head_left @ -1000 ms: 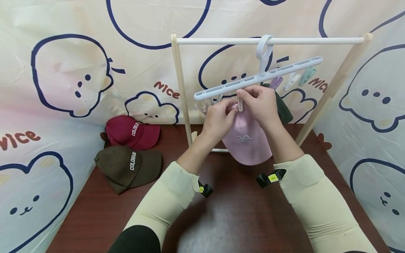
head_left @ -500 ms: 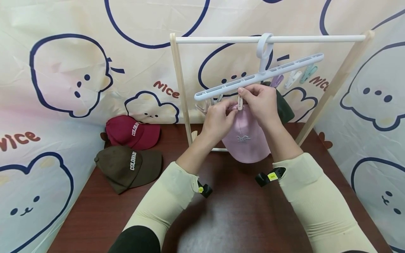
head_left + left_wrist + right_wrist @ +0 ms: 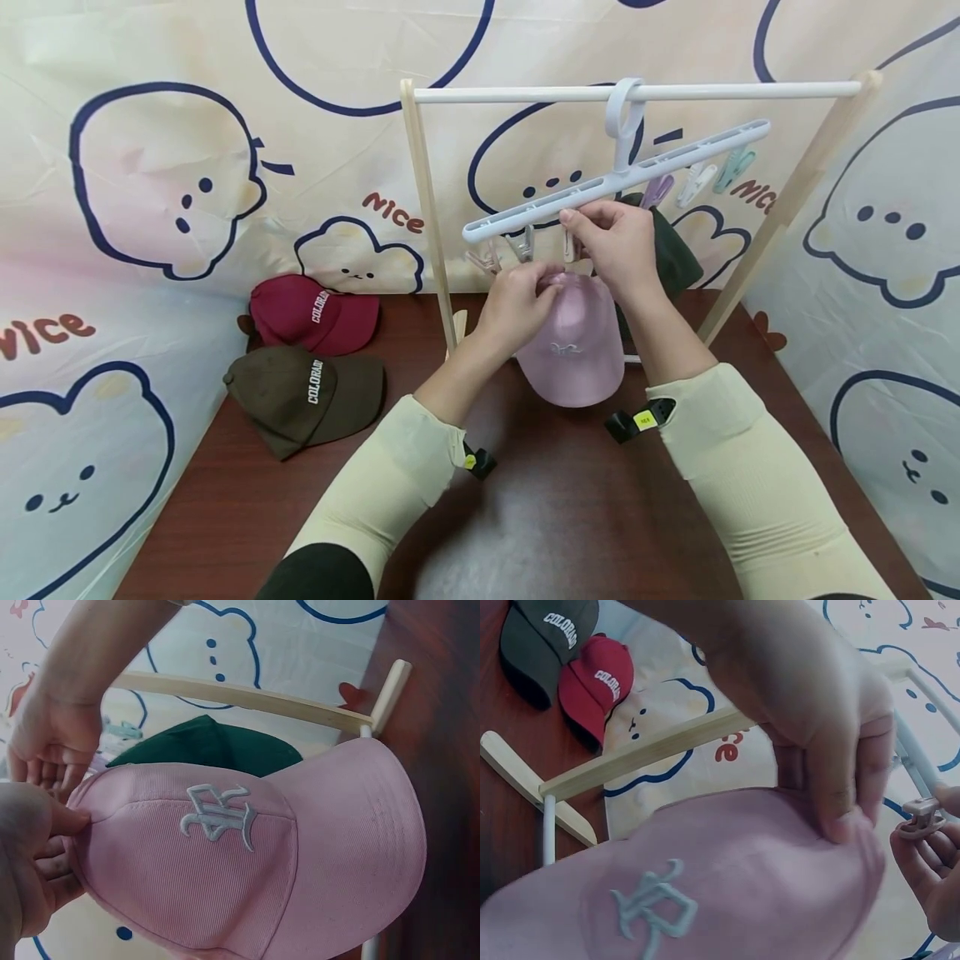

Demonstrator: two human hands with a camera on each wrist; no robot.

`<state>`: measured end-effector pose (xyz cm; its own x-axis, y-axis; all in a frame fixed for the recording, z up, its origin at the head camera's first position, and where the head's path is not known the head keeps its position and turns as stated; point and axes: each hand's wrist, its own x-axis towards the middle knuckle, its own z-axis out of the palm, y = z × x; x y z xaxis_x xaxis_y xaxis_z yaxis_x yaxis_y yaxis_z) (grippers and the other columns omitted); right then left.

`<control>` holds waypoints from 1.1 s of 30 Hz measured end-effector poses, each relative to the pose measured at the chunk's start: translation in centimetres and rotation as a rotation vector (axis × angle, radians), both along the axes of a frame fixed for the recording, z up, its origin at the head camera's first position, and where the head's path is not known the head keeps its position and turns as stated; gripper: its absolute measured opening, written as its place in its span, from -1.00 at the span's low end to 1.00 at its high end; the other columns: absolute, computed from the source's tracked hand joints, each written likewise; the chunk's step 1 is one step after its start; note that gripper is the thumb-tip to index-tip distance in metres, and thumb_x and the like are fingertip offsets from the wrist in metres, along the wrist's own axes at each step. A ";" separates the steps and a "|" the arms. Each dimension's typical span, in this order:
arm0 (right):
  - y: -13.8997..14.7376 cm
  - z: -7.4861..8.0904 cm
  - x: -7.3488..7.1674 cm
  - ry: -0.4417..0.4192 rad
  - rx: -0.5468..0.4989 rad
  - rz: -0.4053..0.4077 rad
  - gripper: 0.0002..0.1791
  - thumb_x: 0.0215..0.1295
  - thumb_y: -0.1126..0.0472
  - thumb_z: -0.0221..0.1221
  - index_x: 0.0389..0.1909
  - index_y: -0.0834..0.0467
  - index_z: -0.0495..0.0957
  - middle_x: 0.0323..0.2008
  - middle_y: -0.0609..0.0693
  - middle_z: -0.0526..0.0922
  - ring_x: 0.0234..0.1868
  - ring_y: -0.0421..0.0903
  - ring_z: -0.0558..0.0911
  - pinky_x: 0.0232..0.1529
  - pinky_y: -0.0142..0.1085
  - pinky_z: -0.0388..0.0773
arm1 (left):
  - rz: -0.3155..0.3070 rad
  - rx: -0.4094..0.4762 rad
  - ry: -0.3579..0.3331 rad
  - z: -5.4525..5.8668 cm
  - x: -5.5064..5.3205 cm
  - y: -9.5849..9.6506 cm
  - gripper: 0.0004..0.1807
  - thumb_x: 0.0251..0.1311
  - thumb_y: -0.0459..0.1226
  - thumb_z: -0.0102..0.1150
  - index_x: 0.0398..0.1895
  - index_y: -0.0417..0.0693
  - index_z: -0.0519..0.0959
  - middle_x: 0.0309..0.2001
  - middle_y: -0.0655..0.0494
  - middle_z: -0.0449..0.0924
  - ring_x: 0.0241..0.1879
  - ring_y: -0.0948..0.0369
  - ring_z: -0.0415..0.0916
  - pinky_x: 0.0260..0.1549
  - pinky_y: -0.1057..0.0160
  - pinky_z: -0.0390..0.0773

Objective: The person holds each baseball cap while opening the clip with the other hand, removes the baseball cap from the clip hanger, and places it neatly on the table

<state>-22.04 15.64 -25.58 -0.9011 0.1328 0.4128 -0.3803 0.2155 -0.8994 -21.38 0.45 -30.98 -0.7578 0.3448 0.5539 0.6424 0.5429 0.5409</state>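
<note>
My left hand (image 3: 516, 307) pinches the top of a pink baseball cap (image 3: 572, 354), which hangs brim down with its embroidered emblem facing me. Just above the cap, my right hand (image 3: 621, 250) pinches a pale clothespin (image 3: 569, 247) below the white clip hanger (image 3: 555, 202). In the right wrist view that clothespin (image 3: 922, 817) sits between thumb and fingers, apart from the cap. A dark green cap (image 3: 673, 250) hangs behind my right hand, partly hidden. The left wrist view shows the pink cap's crown (image 3: 180, 847) held at its edge.
The hanger hooks over the white rail (image 3: 735, 92) of a wooden-sided rack and tilts up to the right. Other clothespins (image 3: 693, 185) dangle from it. A red cap (image 3: 311, 312) and a brown cap (image 3: 303, 396) lie on the table (image 3: 525, 517) at left.
My left hand has moved slightly down and left with the pink cap, so the cap's top now sits below the clothespin. My right hand has stayed nearly in place.
</note>
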 end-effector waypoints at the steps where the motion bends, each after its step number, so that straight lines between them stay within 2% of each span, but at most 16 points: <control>1: 0.0 -0.1 0.0 0.000 0.000 -0.003 -0.69 0.22 0.12 0.36 -0.24 0.33 0.70 -0.52 -0.06 0.66 -0.53 -0.18 0.60 -0.44 -0.41 0.64 | -0.001 -0.005 -0.004 -0.3 0.0 -0.1 -0.80 0.25 -0.32 0.27 -0.09 -0.18 0.68 -0.15 0.01 0.74 -0.12 0.20 0.67 -0.10 0.34 0.61; 5: -0.1 -0.3 0.0 -0.006 0.004 -0.027 -0.66 0.14 0.09 0.41 -0.27 0.31 0.69 -0.50 -0.10 0.66 -0.50 -0.19 0.58 -0.44 -0.42 0.63 | 0.021 0.005 -0.047 -1.5 -0.2 -0.7 -0.80 0.24 -0.29 0.29 -0.10 -0.12 0.70 -0.18 0.06 0.75 -0.18 0.22 0.66 -0.16 0.31 0.60; 12: 0.1 -0.7 0.0 -0.002 0.036 -0.054 -0.64 0.12 0.05 0.43 -0.23 0.27 0.71 -0.52 -0.08 0.64 -0.58 -0.18 0.48 -0.56 -0.42 0.51 | 0.022 0.116 -0.198 -3.0 -0.6 -2.0 -0.77 0.24 -0.25 0.30 -0.08 -0.11 0.70 -0.23 0.10 0.73 -0.30 0.27 0.56 -0.28 0.32 0.58; 15: 0.1 -0.8 0.0 0.003 0.032 -0.048 -0.64 0.12 0.05 0.43 -0.23 0.28 0.70 -0.51 -0.07 0.65 -0.54 -0.16 0.52 -0.49 -0.41 0.57 | 0.033 0.148 -0.254 -3.6 -0.9 -2.6 -0.78 0.25 -0.23 0.30 -0.09 -0.11 0.71 -0.25 0.10 0.74 -0.30 0.28 0.58 -0.28 0.32 0.59; 18: 0.1 -0.8 0.0 0.013 0.035 -0.048 -0.64 0.12 0.05 0.43 -0.24 0.28 0.70 -0.50 -0.06 0.65 -0.51 -0.14 0.55 -0.45 -0.41 0.60 | 0.042 0.215 -0.292 -4.2 -1.4 -3.1 -0.79 0.24 -0.26 0.30 -0.12 -0.15 0.72 -0.25 0.04 0.76 -0.25 0.26 0.64 -0.23 0.29 0.62; 21: 0.1 -0.8 0.0 0.015 0.036 -0.050 -0.64 0.12 0.05 0.43 -0.24 0.28 0.70 -0.51 -0.06 0.65 -0.52 -0.13 0.56 -0.44 -0.40 0.61 | 0.050 0.328 -0.342 -4.9 -2.1 -3.6 -0.80 0.21 -0.32 0.31 -0.14 -0.23 0.71 -0.25 -0.06 0.75 -0.22 0.20 0.67 -0.19 0.27 0.63; 23: 0.1 -0.8 0.0 0.015 0.033 -0.055 -0.64 0.11 0.05 0.43 -0.26 0.28 0.70 -0.52 -0.07 0.64 -0.53 -0.14 0.56 -0.44 -0.40 0.61 | 0.059 0.414 -0.405 -5.4 -2.5 -3.8 -0.80 0.20 -0.36 0.31 -0.13 -0.25 0.71 -0.23 -0.11 0.74 -0.21 0.20 0.67 -0.19 0.30 0.63; 25: 0.0 -0.8 0.0 0.012 0.029 -0.054 -0.65 0.11 0.05 0.44 -0.28 0.27 0.69 -0.54 -0.07 0.63 -0.54 -0.15 0.55 -0.45 -0.39 0.61 | 0.063 0.510 -0.499 -5.8 -2.9 -4.0 -0.78 0.19 -0.37 0.31 -0.10 -0.25 0.70 -0.20 -0.13 0.73 -0.21 0.21 0.65 -0.19 0.34 0.62; 30: -0.2 -0.7 0.1 -0.002 0.024 -0.047 -0.65 0.10 0.06 0.44 -0.26 0.28 0.69 -0.53 -0.06 0.62 -0.52 -0.13 0.53 -0.47 -0.38 0.59 | 0.023 0.803 -0.772 -6.8 -4.0 -4.3 -0.69 0.22 -0.38 0.28 0.02 -0.32 0.63 -0.04 -0.13 0.67 -0.13 0.25 0.61 -0.18 0.38 0.62; 33: -0.3 -0.7 0.2 -0.010 0.024 -0.046 -0.64 0.11 0.06 0.44 -0.23 0.28 0.70 -0.52 -0.05 0.62 -0.51 -0.12 0.53 -0.47 -0.37 0.59 | -0.004 0.958 -0.858 -7.2 -4.7 -4.3 -0.71 0.25 -0.41 0.24 0.01 -0.38 0.60 -0.11 -0.07 0.65 -0.17 0.26 0.60 -0.23 0.39 0.62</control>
